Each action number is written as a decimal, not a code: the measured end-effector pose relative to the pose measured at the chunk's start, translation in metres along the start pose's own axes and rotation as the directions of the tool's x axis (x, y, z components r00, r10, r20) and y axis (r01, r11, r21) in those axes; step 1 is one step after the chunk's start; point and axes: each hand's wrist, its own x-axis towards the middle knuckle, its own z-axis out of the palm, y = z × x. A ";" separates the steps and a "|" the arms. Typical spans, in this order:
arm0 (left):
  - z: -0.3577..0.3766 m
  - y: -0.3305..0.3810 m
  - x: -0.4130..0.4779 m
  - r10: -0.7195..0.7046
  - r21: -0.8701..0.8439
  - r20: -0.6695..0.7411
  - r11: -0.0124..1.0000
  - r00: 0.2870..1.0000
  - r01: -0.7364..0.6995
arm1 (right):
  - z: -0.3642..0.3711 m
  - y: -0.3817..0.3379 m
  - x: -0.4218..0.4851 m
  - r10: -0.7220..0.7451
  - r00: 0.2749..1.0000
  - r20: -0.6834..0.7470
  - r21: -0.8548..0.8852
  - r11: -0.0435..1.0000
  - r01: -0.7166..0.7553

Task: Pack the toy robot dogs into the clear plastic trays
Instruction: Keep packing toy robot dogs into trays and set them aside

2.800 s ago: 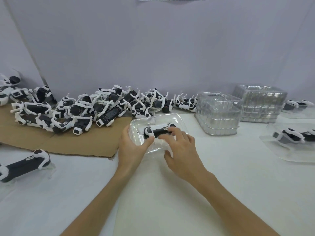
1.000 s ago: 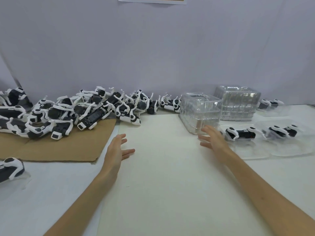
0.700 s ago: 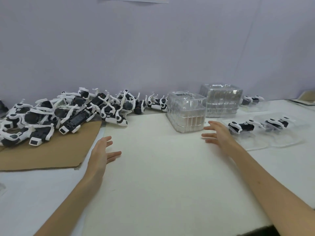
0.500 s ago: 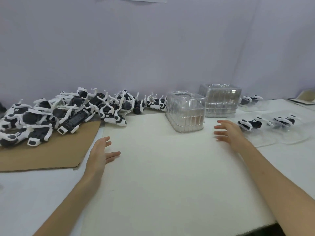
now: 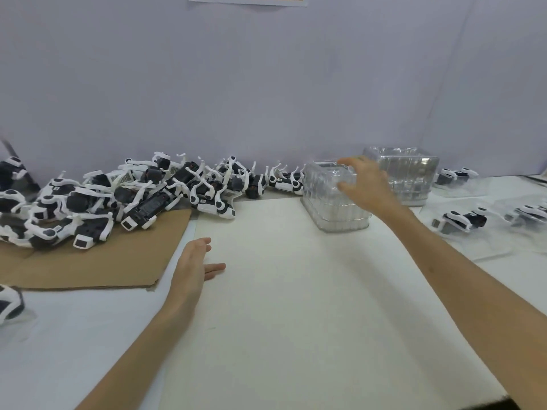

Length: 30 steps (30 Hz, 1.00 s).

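Observation:
A heap of black-and-white toy robot dogs point(image 5: 142, 196) lies at the back left, partly on brown cardboard point(image 5: 88, 261). A stack of clear plastic trays point(image 5: 328, 208) stands at the back centre. My right hand point(image 5: 365, 187) reaches over the top right of that stack, its fingers spread and touching the top tray. A second stack of trays point(image 5: 408, 176) stands behind it. My left hand point(image 5: 192, 264) hovers over the white table, fingers straight, holding nothing. To the right, a packed dog point(image 5: 461, 220) lies in its clear tray.
More packed dogs in trays lie at the far right point(image 5: 529, 214) and back right point(image 5: 455, 176). Another dog point(image 5: 9, 303) sits at the left edge. A white sheet point(image 5: 296, 306) covers the table in front of me. A grey wall rises close behind.
My right hand has left the packed tray on the right and risen leftward onto the top of the near tray stack. My left hand has barely moved.

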 end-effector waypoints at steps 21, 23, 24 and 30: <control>0.000 0.019 -0.010 -0.032 -0.197 0.366 0.974 0.930 0.110 | 0.040 -0.120 -0.100 -0.264 0.957 -0.118 0.373 0.881 0.289; -0.001 0.020 -0.011 -0.022 -0.187 0.360 0.978 0.933 0.095 | 0.057 -0.128 -0.118 -0.177 0.983 -0.042 0.521 0.836 0.173; -0.001 0.019 -0.012 -0.006 -0.158 0.360 0.985 0.933 0.067 | 0.063 -0.131 -0.124 -0.137 0.991 0.004 0.584 0.804 0.109; 0.001 0.016 -0.022 0.081 -0.068 0.392 0.996 0.916 -0.059 | 0.070 -0.128 -0.138 -0.038 0.993 0.109 0.723 0.689 -0.053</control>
